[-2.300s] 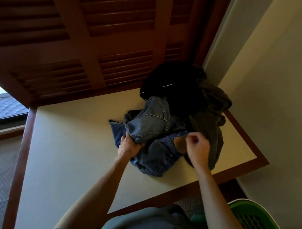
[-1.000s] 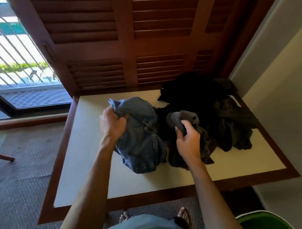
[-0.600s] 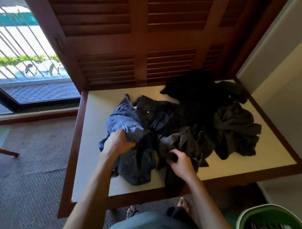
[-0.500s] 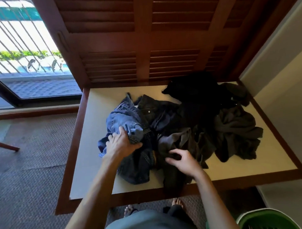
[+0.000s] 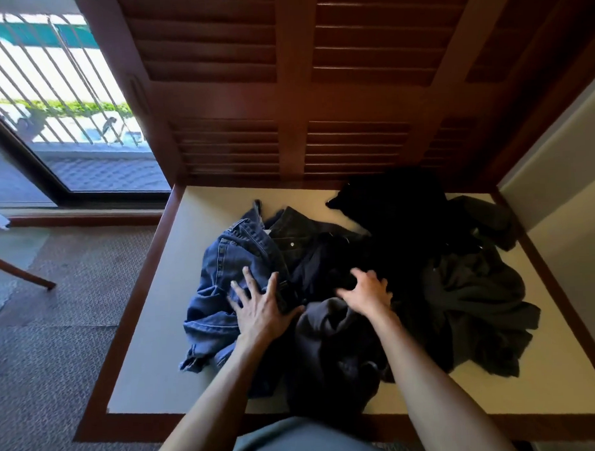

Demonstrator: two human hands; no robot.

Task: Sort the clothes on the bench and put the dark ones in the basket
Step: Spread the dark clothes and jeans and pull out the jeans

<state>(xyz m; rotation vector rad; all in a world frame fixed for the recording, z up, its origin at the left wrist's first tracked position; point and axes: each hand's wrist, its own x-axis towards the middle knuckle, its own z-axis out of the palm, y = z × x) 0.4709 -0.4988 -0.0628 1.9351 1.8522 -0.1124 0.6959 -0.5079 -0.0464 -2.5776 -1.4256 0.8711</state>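
Head view: left hand (image 5: pixel 258 309) spread flat, fingers splayed, pressing blue denim jeans (image 5: pixel 224 288) toward the left edge of the cream wood-framed bench (image 5: pixel 152 348) — right hand (image 5: pixel 367 292) blurred, fingers loosely spread on the black and dark grey clothes pile (image 5: pixel 426 271) covering the middle and back right corner.

The cream surface (image 5: pixel 158 331) has a dark wood border. Blue jeans (image 5: pixel 224 295) lie on it, with a black garment (image 5: pixel 396 208) behind them and a grey one (image 5: pixel 474 307) to their right
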